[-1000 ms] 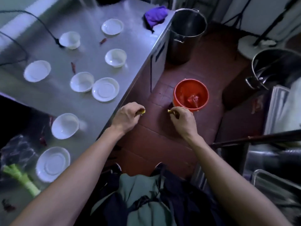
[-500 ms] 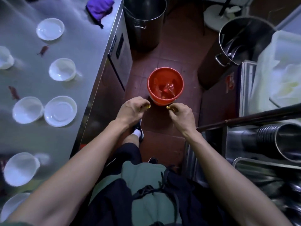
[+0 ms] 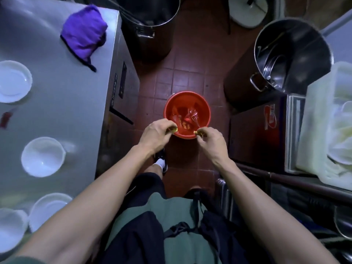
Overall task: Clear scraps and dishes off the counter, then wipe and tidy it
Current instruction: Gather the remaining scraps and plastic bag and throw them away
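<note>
1. Scraps, small, yellow and mostly hidden: my left hand (image 3: 154, 134) pinches one scrap (image 3: 174, 129), my right hand (image 3: 211, 140) another (image 3: 196, 132).
2. Both hover over a round red plastic bucket (image 3: 206, 111) on tiled floor.

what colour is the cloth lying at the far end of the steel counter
Purple with a dark edge: the crumpled purple cloth on the steel counter, seen in the head view.

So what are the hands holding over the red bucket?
Each pinches a small yellow scrap at its fingertips: left hand one, right hand another.
</note>
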A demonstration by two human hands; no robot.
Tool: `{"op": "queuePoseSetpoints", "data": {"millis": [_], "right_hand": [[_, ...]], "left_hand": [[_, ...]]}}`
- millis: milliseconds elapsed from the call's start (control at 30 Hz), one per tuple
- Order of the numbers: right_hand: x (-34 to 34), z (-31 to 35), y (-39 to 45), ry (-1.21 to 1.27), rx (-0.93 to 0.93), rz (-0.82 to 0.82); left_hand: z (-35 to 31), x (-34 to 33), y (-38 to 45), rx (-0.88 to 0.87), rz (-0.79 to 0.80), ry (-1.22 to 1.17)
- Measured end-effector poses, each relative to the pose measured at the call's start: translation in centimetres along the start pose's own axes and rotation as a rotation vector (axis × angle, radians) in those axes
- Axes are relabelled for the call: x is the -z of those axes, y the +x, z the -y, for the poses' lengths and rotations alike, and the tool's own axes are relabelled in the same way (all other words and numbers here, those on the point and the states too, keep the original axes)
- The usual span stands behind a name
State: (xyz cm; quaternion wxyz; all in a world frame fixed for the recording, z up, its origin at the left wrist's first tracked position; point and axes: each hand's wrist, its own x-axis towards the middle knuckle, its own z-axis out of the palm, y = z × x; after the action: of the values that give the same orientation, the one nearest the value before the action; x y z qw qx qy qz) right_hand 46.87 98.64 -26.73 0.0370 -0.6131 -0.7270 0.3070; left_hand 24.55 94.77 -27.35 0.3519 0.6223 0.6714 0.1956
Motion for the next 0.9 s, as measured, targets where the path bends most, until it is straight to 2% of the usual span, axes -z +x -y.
{"op": "queuePoseSetpoints", "data": {"millis": [200,433,700,900], "right_hand": [[0.1,0.5,5.4,0.017,-0.074,0.056],[-1.0,-3.7,8.9,0.041,-0.172,0.154],[-3.3,-9.4,12.3,0.017,-0.104,0.33],[-6.2,-14.0,16.0,0.002,-0.109,0.358]], "left_hand": [[1.5,1.2,5.7,0.054,0.067,-0.026],[1.3,-1.1,9.7,0.131,0.15,-0.004],[1.8,-6.7,13.1,0.289,0.158,0.014],[4.3,-11.9,16.4,0.374,0.207,0.008]]}}
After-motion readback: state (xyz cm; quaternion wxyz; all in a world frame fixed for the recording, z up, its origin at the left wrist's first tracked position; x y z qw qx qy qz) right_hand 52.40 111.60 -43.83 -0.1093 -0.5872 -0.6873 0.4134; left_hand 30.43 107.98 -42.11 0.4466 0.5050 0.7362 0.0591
